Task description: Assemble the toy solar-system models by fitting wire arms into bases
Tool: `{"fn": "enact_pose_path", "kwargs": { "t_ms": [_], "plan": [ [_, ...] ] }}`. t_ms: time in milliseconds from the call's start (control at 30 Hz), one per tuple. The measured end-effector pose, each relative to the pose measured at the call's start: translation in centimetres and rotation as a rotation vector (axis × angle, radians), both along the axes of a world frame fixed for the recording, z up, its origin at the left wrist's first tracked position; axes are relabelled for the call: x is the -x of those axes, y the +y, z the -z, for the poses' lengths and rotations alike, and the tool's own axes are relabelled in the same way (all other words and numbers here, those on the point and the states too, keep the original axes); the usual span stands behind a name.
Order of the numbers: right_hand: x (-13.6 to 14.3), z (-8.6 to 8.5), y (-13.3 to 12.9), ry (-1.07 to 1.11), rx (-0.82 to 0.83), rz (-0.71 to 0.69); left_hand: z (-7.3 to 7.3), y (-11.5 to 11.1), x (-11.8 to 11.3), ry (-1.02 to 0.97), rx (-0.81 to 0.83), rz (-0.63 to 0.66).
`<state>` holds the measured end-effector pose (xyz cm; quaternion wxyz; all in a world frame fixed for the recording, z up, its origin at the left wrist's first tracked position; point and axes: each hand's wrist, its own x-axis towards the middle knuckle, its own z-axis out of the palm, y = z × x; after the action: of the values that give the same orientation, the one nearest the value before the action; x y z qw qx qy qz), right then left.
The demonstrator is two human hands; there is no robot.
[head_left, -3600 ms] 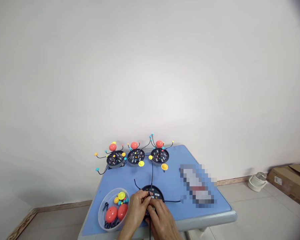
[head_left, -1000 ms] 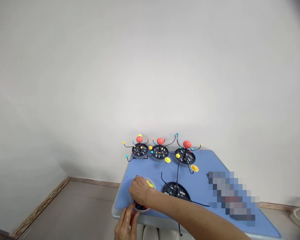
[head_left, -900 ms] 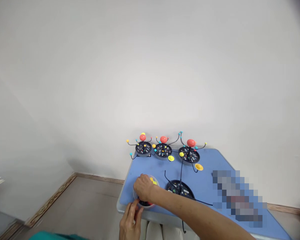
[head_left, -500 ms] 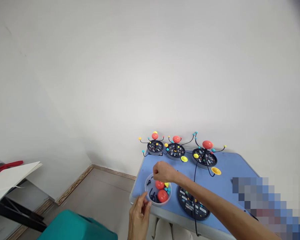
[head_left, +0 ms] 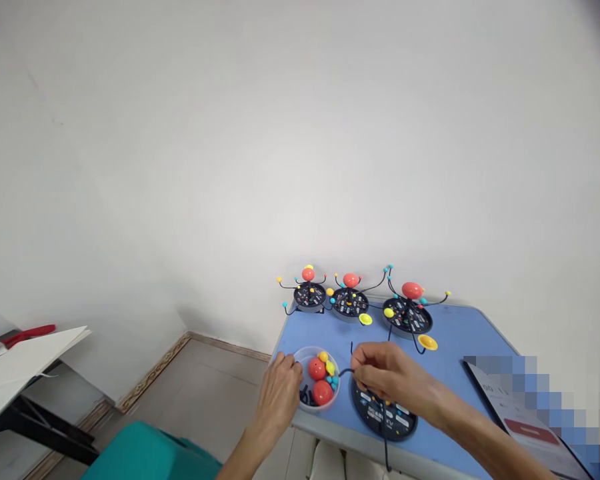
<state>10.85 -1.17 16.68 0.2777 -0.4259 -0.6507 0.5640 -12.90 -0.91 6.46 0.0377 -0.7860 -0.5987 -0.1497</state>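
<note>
My right hand (head_left: pixel 393 373) pinches a thin black curved rod (head_left: pixel 346 371) just above a round black base (head_left: pixel 387 421) with printed labels. More black rods stick out from this base, one of them hanging over the table's front edge. At the left side of a clear round tub (head_left: pixel 314 408) is my left hand (head_left: pixel 283 383), its fingers curled over the rim; what they hold, if anything, is hidden. Inside the tub lie two red balls (head_left: pixel 323 393), an orange ball (head_left: pixel 323 357), a yellow piece (head_left: pixel 330 368), small blue balls (head_left: pixel 335 381) and black rods (head_left: pixel 306 397).
Three assembled planet models (head_left: pixel 408 317) stand along the back of the blue table (head_left: pixel 447 380). A tablet (head_left: pixel 520 420) showing digits lies at the right. Teal plastic furniture (head_left: pixel 150 453) is at the lower left, and a white board (head_left: pixel 25 367) is further left.
My right hand has moved from over the tub to the black base, with a rod in its fingers. My left hand has risen onto the tub's rim, and its fingers have curled.
</note>
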Motion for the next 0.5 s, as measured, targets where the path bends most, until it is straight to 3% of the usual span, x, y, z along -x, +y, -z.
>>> {"fn": "enact_pose_path", "kwargs": {
  "t_ms": [233,367,500],
  "plan": [
    [-5.4,0.7,-4.5,0.088,0.079,0.136,1.2,1.9,-1.2,0.059,0.093,0.109],
    [-7.6,2.5,-6.2,0.1,0.099,0.247,0.7,3.5,-1.3,-0.004,0.172,0.107],
    [-9.1,5.2,-7.5,0.158,0.143,0.298,-0.7,5.0,-0.6,-0.159,0.201,0.036]
  ]
}}
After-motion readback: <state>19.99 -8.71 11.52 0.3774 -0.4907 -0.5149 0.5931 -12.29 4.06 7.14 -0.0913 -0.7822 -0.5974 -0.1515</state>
